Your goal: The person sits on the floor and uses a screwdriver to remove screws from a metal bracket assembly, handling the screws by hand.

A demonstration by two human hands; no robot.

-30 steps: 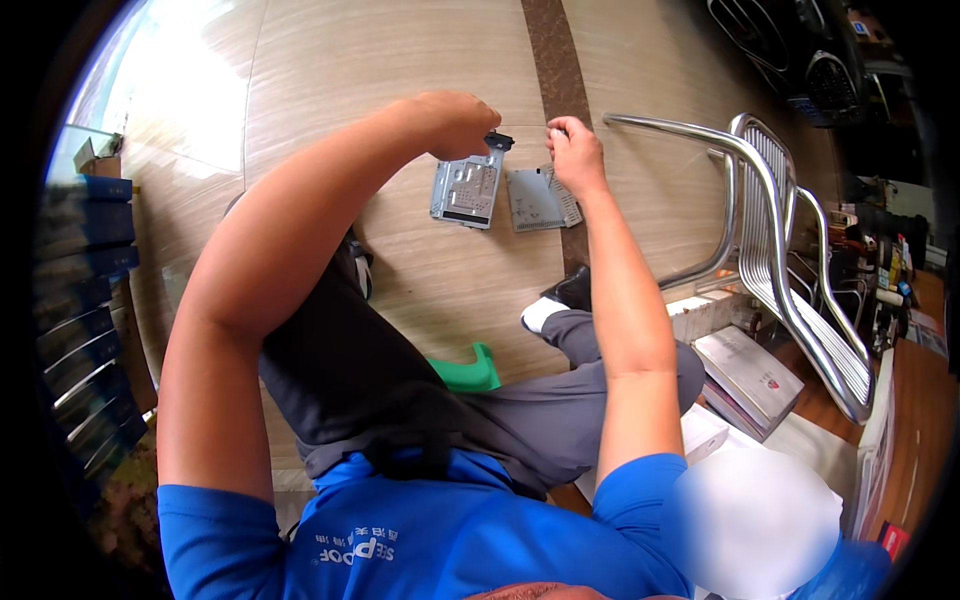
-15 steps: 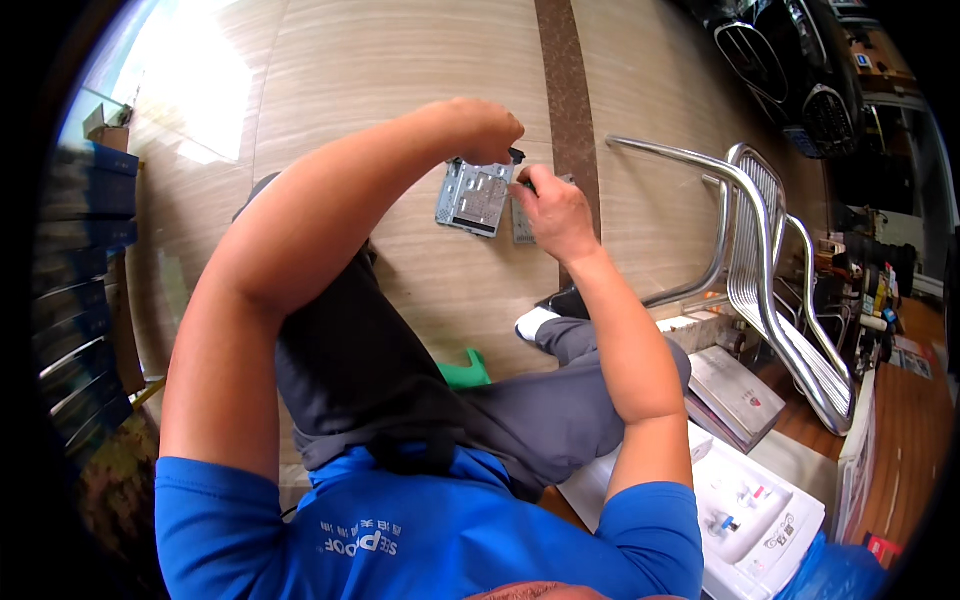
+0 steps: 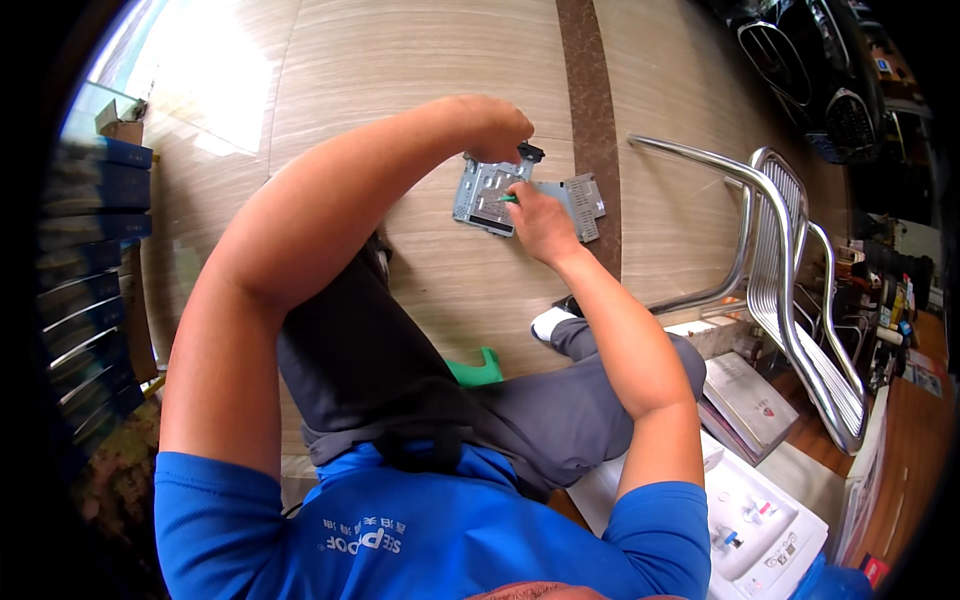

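On the floor ahead lies a grey metal casing (image 3: 490, 196) with slots, holes and a dark strip along its near edge. My left hand (image 3: 497, 128) curls over its far edge, with a black part (image 3: 531, 153) beside the fingertips. The back of this hand hides what its fingers grip. Over the casing's right side, my right hand (image 3: 543, 222) pinches a small green piece (image 3: 508, 198), perhaps a tool's handle, mostly hidden by the fingers. Right of that hand sits another flat metal plate (image 3: 583, 205) with a perforated end.
A tubular metal chair (image 3: 770, 230) stands to the right, with books (image 3: 750, 400) and a white water-dispenser panel (image 3: 765, 520) nearer me. Blue boxes (image 3: 110, 210) are stacked on the left. A green stool edge (image 3: 478, 370) shows between my legs.
My right hand has moved down and left over the casing, uncovering the perforated plate and showing the green piece. My left hand stays by the casing's far edge. The whole view has shifted slightly.
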